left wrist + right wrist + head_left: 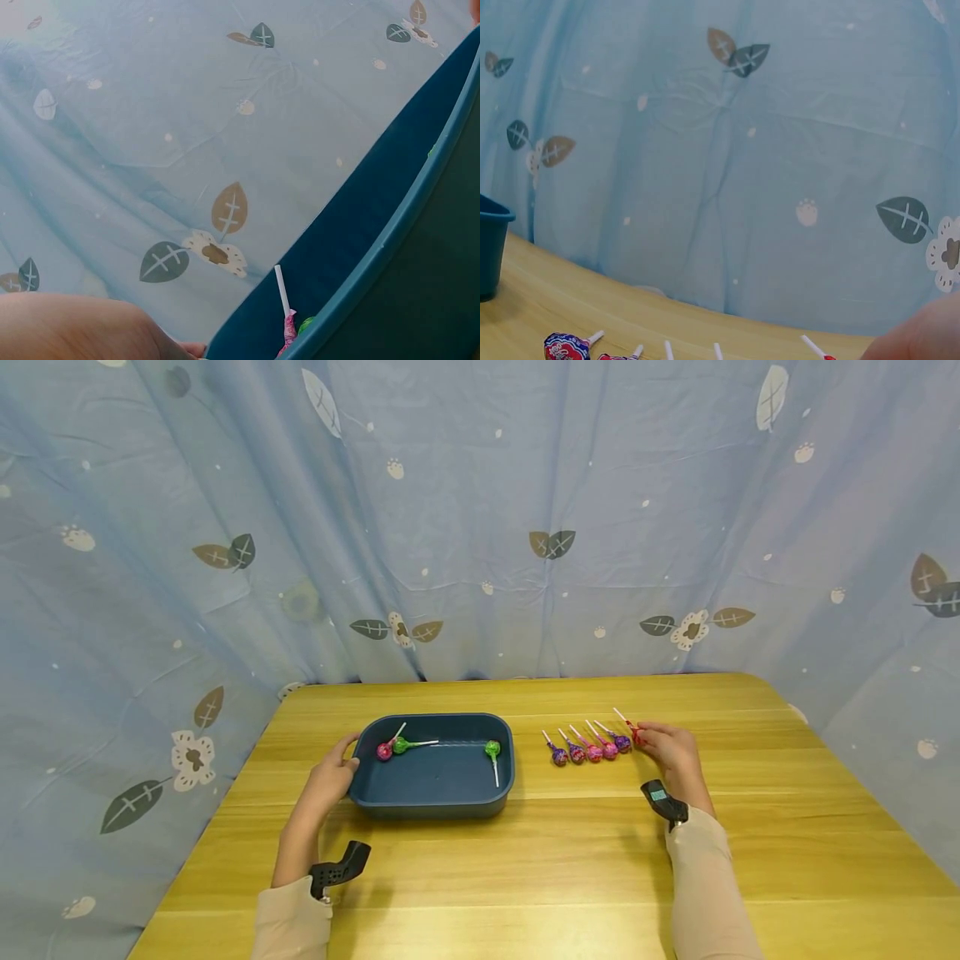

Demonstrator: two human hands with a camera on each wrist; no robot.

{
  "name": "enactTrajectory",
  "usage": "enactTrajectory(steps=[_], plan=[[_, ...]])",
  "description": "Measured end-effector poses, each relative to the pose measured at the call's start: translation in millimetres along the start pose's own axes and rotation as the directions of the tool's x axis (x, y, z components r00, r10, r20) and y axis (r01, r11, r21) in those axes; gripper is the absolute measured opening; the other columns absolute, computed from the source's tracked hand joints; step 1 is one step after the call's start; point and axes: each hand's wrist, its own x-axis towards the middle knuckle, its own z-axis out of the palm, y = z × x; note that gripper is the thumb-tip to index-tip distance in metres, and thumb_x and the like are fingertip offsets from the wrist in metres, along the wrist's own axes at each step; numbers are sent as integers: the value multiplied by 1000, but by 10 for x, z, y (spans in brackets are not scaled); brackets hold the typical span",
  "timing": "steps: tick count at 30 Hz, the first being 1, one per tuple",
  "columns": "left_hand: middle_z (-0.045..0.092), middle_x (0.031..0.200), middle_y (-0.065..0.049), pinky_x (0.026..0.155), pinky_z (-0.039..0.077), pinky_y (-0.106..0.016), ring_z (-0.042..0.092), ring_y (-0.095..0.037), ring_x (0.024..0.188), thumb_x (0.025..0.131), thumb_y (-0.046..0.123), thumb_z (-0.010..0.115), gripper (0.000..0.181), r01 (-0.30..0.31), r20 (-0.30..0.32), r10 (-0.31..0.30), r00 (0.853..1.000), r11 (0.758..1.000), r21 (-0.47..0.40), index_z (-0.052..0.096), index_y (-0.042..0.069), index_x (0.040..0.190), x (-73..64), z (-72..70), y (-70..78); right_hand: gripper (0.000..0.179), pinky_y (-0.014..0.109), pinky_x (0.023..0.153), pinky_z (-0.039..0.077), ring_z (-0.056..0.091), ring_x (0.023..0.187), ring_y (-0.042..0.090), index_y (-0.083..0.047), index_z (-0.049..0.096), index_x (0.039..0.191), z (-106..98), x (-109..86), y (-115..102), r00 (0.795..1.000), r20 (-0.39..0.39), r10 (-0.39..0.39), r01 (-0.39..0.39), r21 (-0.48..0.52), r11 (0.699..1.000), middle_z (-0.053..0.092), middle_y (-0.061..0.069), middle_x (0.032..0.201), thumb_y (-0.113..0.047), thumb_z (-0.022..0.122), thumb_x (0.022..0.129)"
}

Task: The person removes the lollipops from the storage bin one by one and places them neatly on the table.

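Observation:
My left hand [330,783] grips the left end of a dark blue plastic bin [435,811], its thumb at the rim. Inside the bin lie a pink lollipop [384,751] and a green lollipop [402,744] side by side, with another green lollipop [492,749] near the right wall. Over on the right, my right hand [672,756] pinches the wrapped head of a red lollipop [637,736], whose white stick points up and left. In the right wrist view, only the stick and a bit of red show beside the hand [922,334].
Left of the red lollipop runs a row of several purple and pink lollipops [594,752], sticks pointing away. Everything stands on a wooden table [570,860]. A light blue patterned curtain [480,527] hangs behind the table's far edge.

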Motion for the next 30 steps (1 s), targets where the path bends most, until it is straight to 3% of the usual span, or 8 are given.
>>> enactTrajectory(steps=[8, 19, 30], plan=[[40, 139, -35, 89, 43, -55, 47, -50, 119, 104, 11, 34, 51, 0, -7, 0, 1000, 1000, 10, 22, 3, 153, -1, 1, 9, 39, 28, 92, 46, 56, 95, 7, 8, 50, 136, 6, 1, 23, 1000, -11, 6, -7, -45, 999, 47, 21, 137, -8, 49, 99], [41, 137, -35, 78, 44, -47, 51, -46, 112, 104, 12, 34, 50, -3, -4, 3, 1000, 1000, 11, 22, 4, 153, -19, -8, 12, 35, 28, 85, 50, 60, 81, 3, 14, 54, 128, 53, -34, 10, 998, -47, -44, 40, -83, 996, 63, 13, 111, -2, 54, 96], [42, 137, -36, 85, 45, -52, 51, -48, 114, 104, 12, 34, 50, 4, -11, -4, 1000, 1000, 1, 23, 4, 152, -19, 0, 18, 33, 24, 77, 50, 58, 84, 9, 10, 61, 123, 83, -25, 24, 995, -93, -48, 29, -193, 981, 59, 21, 121, -7, 56, 96]])
